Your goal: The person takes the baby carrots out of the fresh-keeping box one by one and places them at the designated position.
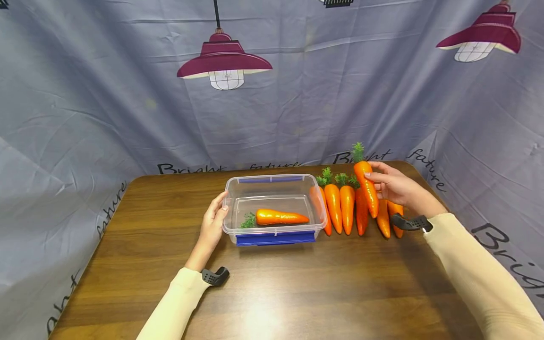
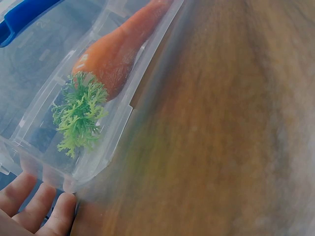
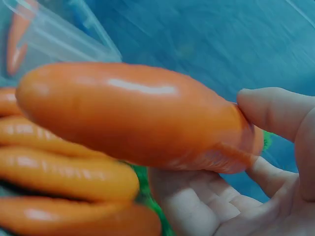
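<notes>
A clear plastic container [image 1: 238,189] with blue clips stands on the table, one carrot [image 1: 280,216] with a green top lying inside it. My left hand [image 1: 212,219] grips the container's left end, thumb at the rim; in the left wrist view its fingers [image 2: 34,206] touch the outer wall. Raised above a row of carrots [image 1: 347,208], another carrot [image 1: 366,189] is pinched between the thumb and fingers of my right hand [image 1: 393,184]. The right wrist view shows this carrot [image 3: 133,115] near its leafy end, pointed tip toward the container.
Several carrots lie side by side at the container's right, tops toward the back. Behind the wooden table [image 1: 170,264] hangs a grey-blue curtain [image 1: 297,118] with printed lamps. Each wrist wears a dark band [image 1: 216,276].
</notes>
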`<state>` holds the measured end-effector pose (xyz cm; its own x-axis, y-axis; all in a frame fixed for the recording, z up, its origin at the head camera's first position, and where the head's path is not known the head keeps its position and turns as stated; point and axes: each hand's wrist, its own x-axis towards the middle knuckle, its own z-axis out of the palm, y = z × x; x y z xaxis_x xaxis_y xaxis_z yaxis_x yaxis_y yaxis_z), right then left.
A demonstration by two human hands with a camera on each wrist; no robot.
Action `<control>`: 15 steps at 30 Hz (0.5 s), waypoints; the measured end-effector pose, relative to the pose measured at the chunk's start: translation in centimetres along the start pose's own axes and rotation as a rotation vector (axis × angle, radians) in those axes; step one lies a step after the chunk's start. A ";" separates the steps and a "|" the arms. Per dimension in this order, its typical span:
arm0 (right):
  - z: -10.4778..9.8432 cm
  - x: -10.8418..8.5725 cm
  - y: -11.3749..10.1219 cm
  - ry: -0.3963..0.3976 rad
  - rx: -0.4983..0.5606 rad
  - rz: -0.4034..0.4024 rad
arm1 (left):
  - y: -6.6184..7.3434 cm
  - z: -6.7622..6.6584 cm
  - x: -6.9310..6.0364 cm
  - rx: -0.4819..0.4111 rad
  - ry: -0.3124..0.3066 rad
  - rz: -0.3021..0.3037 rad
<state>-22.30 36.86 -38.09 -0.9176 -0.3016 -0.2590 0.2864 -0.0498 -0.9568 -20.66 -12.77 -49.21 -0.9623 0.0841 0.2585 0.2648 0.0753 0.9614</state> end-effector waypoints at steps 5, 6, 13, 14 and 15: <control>-3.4 -1.7 0.9 0.042 0.069 -0.001 | 0.1 0.0 -0.1 -0.002 -0.002 -0.001; -4.1 -2.0 1.2 0.053 0.081 0.000 | 0.1 0.0 -0.1 -0.003 -0.002 -0.001; -8.3 -3.5 3.3 0.148 0.059 0.033 | 0.2 0.0 0.0 -0.008 0.002 -0.016; -8.8 -3.7 3.6 0.165 0.038 0.042 | 0.2 0.0 0.0 -0.010 0.001 -0.016; -9.3 -3.9 3.8 0.181 0.021 0.053 | 0.2 0.0 -0.1 -0.013 0.001 -0.015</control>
<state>-20.14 46.68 -41.95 -0.9351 -0.1283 -0.3305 0.3398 -0.0587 -0.9387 -20.56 -12.73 -49.08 -0.9662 0.0826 0.2443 0.2497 0.0634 0.9662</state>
